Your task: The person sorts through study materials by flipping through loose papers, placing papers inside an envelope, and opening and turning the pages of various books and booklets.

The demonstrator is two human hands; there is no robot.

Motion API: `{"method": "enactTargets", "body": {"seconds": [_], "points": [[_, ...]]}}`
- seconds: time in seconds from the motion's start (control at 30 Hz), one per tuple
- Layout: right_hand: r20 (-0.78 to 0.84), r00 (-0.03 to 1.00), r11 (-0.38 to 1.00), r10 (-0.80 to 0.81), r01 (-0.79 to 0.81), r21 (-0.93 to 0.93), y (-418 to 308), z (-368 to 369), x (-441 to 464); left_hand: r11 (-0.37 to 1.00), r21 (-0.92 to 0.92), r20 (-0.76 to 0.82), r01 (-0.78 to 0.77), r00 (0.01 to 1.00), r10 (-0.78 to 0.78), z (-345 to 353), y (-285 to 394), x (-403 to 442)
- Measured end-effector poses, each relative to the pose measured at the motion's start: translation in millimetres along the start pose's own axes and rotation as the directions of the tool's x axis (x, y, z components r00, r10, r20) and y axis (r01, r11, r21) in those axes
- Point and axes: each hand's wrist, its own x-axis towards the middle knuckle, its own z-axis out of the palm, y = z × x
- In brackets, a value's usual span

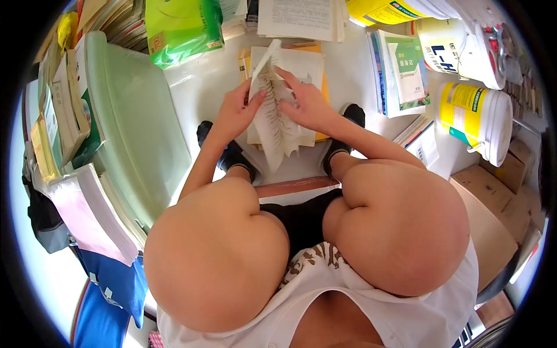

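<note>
Take the printed sheets as the dial centre, with 12 o'clock pointing away from your body. At 9 o'clock, well apart, is a pale green panel [130, 124]. Between 10 and 11 o'clock lies a green plastic pack [184, 32].

Your left grip [236, 115] is at 9 o'clock, in contact with the sheets. It pinches their left side, thumb over the print and fingers behind.

The printed sheets [270, 124] are between your two grips, standing partly open, with a ragged edge towards 5 o'clock. Their long axis runs from 12 to 6 o'clock. This is the governing relation: your grips face each other on the 9-to-3 line, so any pull along that line would, in judgement, act across the long axis. Neither grip is nearer; both are at the sheets.

Behind the sheets, flat pages [307, 62] lie over a yellow envelope [325, 78] on the floor [200, 72].

Your right grip [311, 106] is at 3 o'clock. Its thumb and forefinger are set apart along the right leaf; you cannot tell whether they close on it.

Between 2 and 3 o'clock is a green-covered booklet [415, 57]. At 3 o'clock, farther out, a yellow-and-white bucket [493, 124] lies tilted.
</note>
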Motion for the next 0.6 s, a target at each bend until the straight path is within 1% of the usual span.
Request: {"method": "enactTargets", "body": {"seconds": [0.03, 0.1, 0.13, 0.2, 0.23, 0.27, 0.3, 0.33, 0.37, 0.4, 0.47, 0.5, 0.53, 0.57, 0.6], "points": [[0.001, 1.0, 0.997, 0.03, -0.03, -0.066, 5, -4, -1, 1.0, 0.009, -0.022, 0.026, 0.999, -0.026, -3, 2, -3], [-0.171, 0.981, 0.991, -0.086, 0.067, -0.119, 31, -14, 0, 0.999, 0.015, -0.046, 0.047, 0.998, -0.046, -12, -9, -6], [-0.172, 0.981, 0.99, -0.09, 0.069, -0.124, 32, -23, -6, 0.998, 0.016, -0.086, 0.06, 0.995, -0.059, -17, -32, -6], [-0.326, 0.943, 0.997, -0.06, 0.072, 0.026, 36, -45, -21, 0.997, 0.012, -0.128, 0.07, 0.989, -0.068, -22, -56, -10], [-0.326, 0.943, 0.997, -0.062, 0.072, 0.021, 43, -59, -29, 0.976, -0.147, -0.152, 0.16, 0.971, -0.182, -23, -61, -12], [-0.339, 0.941, 1.0, 0.001, 0.003, 0.01, 53, -75, -38, 0.922, -0.305, -0.156, 0.241, 0.942, -0.298, -23, -66, -15], [-0.35, 0.935, 0.998, 0.061, -0.065, 0.0, 60, -87, -45, 0.92, -0.31, -0.158, 0.239, 0.941, -0.298, -21, -75, -19], [-0.349, 0.935, 0.998, 0.06, -0.066, -0.006, 57, -94, -53, 0.904, -0.357, -0.202, 0.235, 0.926, -0.32, -19, -85, -22], [-0.386, 0.914, 0.985, 0.121, -0.061, 0.163, 54, -102, -63, 0.887, -0.402, -0.24, 0.225, 0.909, -0.34, -16, -96, -23], [-0.411, 0.892, 0.944, 0.187, -0.047, 0.327, 50, -110, -71, 0.885, -0.409, -0.237, 0.222, 0.911, -0.338, -14, -111, -23], [-0.399, 0.892, 0.941, 0.211, -0.075, 0.33, 46, -122, -79, 0.812, -0.529, -0.18, 0.245, 0.903, -0.39, -11, -137, -21], [-0.385, 0.892, 0.935, 0.236, -0.1, 0.341, 47, -126, -84, 0.81, -0.533, -0.18, 0.244, 0.903, -0.39, -10, -134, -20], [-0.35, 0.898, 0.923, 0.266, -0.132, 0.362, 50, -132, -85, 0.803, -0.554, -0.211, 0.221, 0.896, -0.392, -8, -131, -20], [-0.347, 0.9, 0.924, 0.264, -0.133, 0.36, 52, -134, -88, 0.796, -0.574, -0.244, 0.195, 0.887, -0.393, -6, -126, -19], [-0.341, 0.896, 0.907, 0.283, -0.135, 0.398, 53, -136, -88, 0.795, -0.576, -0.248, 0.192, 0.885, -0.394, -5, -126, -17]]}}
